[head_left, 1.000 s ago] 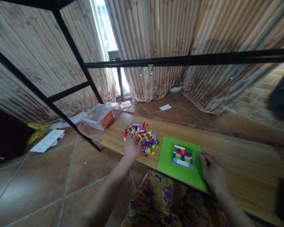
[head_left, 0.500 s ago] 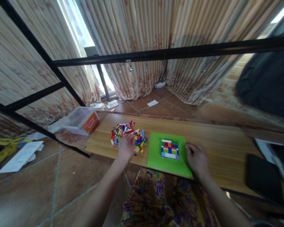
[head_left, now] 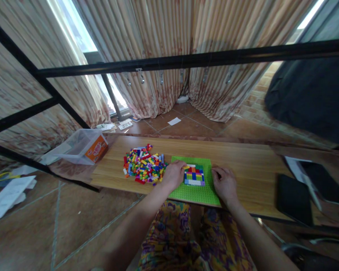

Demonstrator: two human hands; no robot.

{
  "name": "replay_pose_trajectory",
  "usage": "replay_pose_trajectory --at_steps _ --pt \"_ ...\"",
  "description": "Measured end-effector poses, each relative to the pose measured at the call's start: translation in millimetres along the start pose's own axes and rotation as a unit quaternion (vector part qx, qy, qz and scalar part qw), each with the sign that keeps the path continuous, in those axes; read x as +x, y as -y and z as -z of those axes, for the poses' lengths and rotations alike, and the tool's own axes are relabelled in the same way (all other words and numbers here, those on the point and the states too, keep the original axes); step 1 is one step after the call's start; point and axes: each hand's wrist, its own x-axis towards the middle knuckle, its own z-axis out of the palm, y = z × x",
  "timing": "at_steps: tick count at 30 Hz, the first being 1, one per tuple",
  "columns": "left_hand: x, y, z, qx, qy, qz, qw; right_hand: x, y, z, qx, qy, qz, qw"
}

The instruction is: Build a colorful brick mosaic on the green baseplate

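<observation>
A green baseplate (head_left: 177, 194) lies on the wooden board, carrying a block of multicoloured toy bricks (head_left: 194, 175). My left hand (head_left: 173, 175) reaches over the plate's left part, its fingers pinched at the upper left corner of this block. A small yellow brick (head_left: 187, 166) shows at the fingertips. My right hand (head_left: 225, 185) rests at the plate's right edge with curled fingers; whatever may be inside them is hidden. Left of the plate spreads a pile of loose bricks (head_left: 144, 165) in many colours.
A clear plastic box (head_left: 81, 148) with an orange label stands past the board's left end. At the right lie a black flat object (head_left: 293, 198) and a dark phone-like slab (head_left: 326, 181). A black metal bar (head_left: 169, 63) crosses in front of the curtains.
My left hand has moved right, from the brick pile to the block on the baseplate, a yellow brick now at its fingertips. My right hand stays by the plate's edge. The view has shifted slightly.
</observation>
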Motion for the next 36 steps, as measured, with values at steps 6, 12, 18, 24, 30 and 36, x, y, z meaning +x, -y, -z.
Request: replay_pose_trajectory --at_steps 6,12,18,24,30,36 --pt "-8.8 4.8 1.1 0.006 -0.021 0.017 1.0 -0.6 -0.9 -1.0 0.005 -0.004 0.0 1.0" --pt "-7.6 -6.4 -2.8 0.002 -0.031 0.035 0.999 -0.5 -0.4 -0.7 0.003 0.001 -0.004 1.0" --pt "-4.2 -34.3 -14.6 0.024 -0.025 0.081 0.996 -1.1 0.1 -0.9 -0.005 0.007 -0.013 1.0" --pt "-5.3 -49.3 -29.0 0.03 -0.021 0.111 0.993 -0.2 0.7 -0.3 0.002 0.01 -0.01 1.0" --pt "-6.4 -52.1 -33.3 0.035 -0.026 0.121 0.992 0.0 1.2 -0.4 -0.001 0.011 -0.015 1.0" --pt "-6.9 -53.0 -35.7 0.041 -0.035 0.131 0.99 0.3 2.0 -0.1 0.008 0.001 -0.015 1.0"
